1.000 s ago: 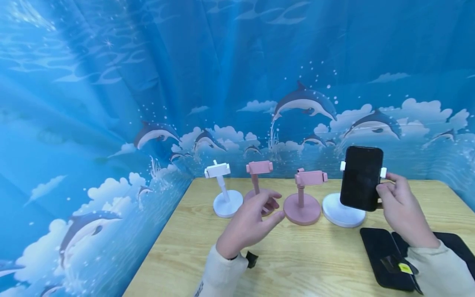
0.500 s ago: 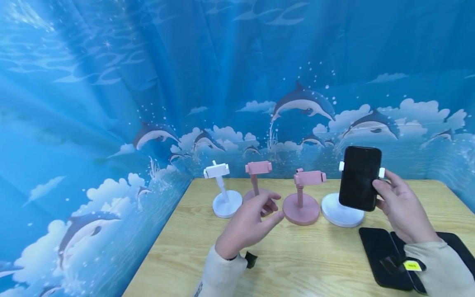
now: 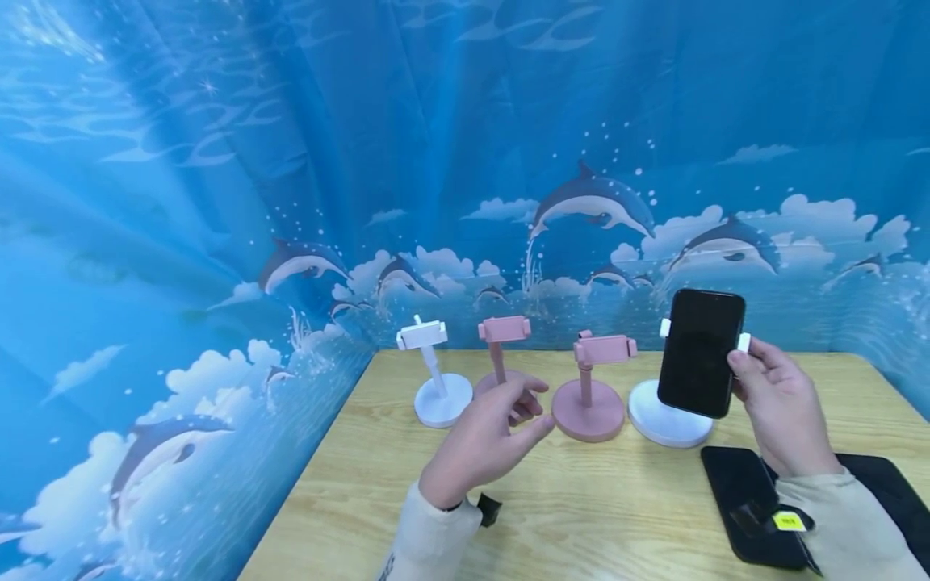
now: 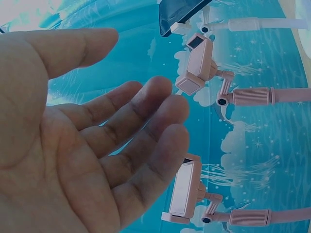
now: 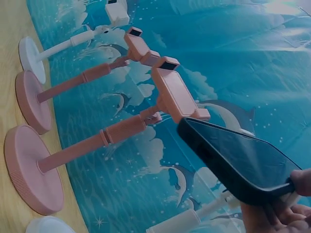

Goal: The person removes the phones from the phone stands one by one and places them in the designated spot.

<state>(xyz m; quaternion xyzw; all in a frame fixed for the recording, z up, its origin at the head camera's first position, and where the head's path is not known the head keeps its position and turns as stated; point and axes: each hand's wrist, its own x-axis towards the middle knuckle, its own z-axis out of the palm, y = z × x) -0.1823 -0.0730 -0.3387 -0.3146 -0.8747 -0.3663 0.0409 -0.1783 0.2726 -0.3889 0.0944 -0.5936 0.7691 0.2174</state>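
A black smartphone (image 3: 701, 353) stands upright, tilted a little, in the clamp of the rightmost white phone stand (image 3: 670, 415). My right hand (image 3: 786, 407) pinches the phone's right edge at the white clamp arm, thumb on the front and fingers behind. In the right wrist view, the phone (image 5: 243, 158) shows its dark screen and thick case edge, while most of the hand is out of frame. My left hand (image 3: 483, 440) hovers palm inward with relaxed fingers and holds nothing. It partly hides a pink phone stand (image 3: 504, 328) in the head view.
Another pink phone stand (image 3: 588, 410) and a white phone stand (image 3: 444, 401) share the row along the table's back. Black phones (image 3: 737, 492) lie flat at the right front, partly under my right forearm. A blue dolphin-print curtain (image 3: 436, 161) hangs behind the wooden table (image 3: 581, 516).
My right hand has shifted slightly left, its thumb moving up the phone's edge. The phone leans a bit more than before. My left hand stays in place.
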